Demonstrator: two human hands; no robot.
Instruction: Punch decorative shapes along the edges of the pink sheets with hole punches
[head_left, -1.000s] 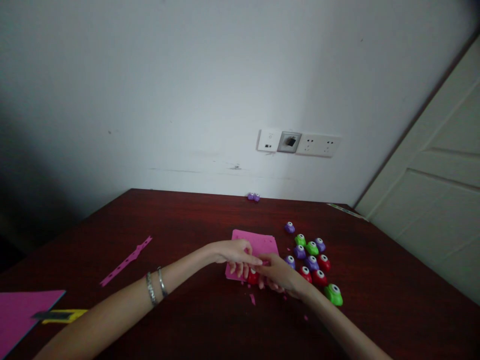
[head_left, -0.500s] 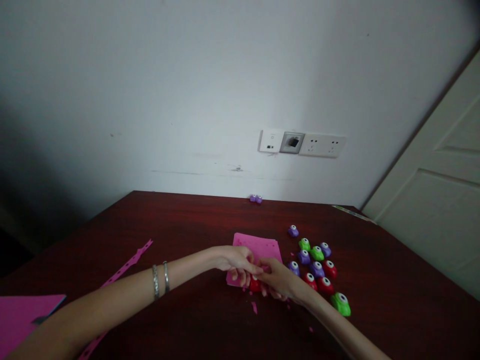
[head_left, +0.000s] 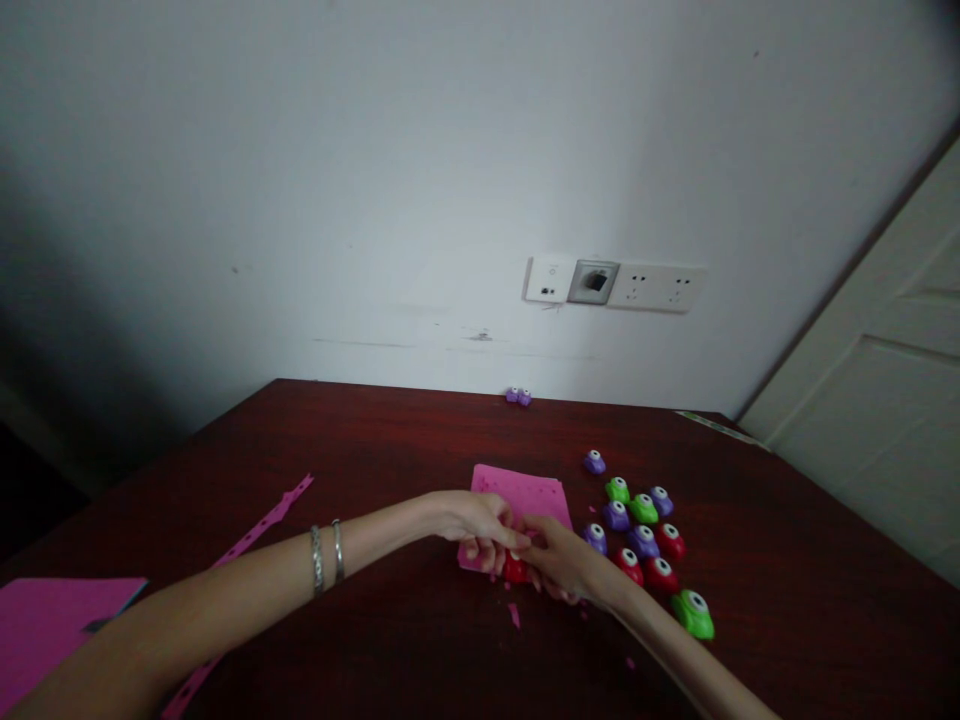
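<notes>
A red paper punch [head_left: 515, 569], its white top partly covered, is between my hands over the near edge of a pink paper stack [head_left: 525, 489]. My left hand [head_left: 478, 520] is closed at its left side, fingers curled and thumb stretched across the top. From the right, my right hand [head_left: 561, 558] closes on the same punch, its thumb and forefinger meeting my left thumb. The fingers hide much of the punch and whether paper is in it. Small pink scraps [head_left: 514, 615] lie just in front.
Several purple, green and red punches [head_left: 643, 542] stand to the right; two small purple ones [head_left: 518, 397] sit by the wall. At left are a punched pink strip [head_left: 262, 525] and a pink sheet [head_left: 52, 625], partly behind my forearm. Wall sockets [head_left: 649, 288] are above the table.
The view has shifted slightly, so the table's things appear farther right. My left forearm now covers the yellow cutter's handle and part of the strip. Both hands stay together at the red punch.
</notes>
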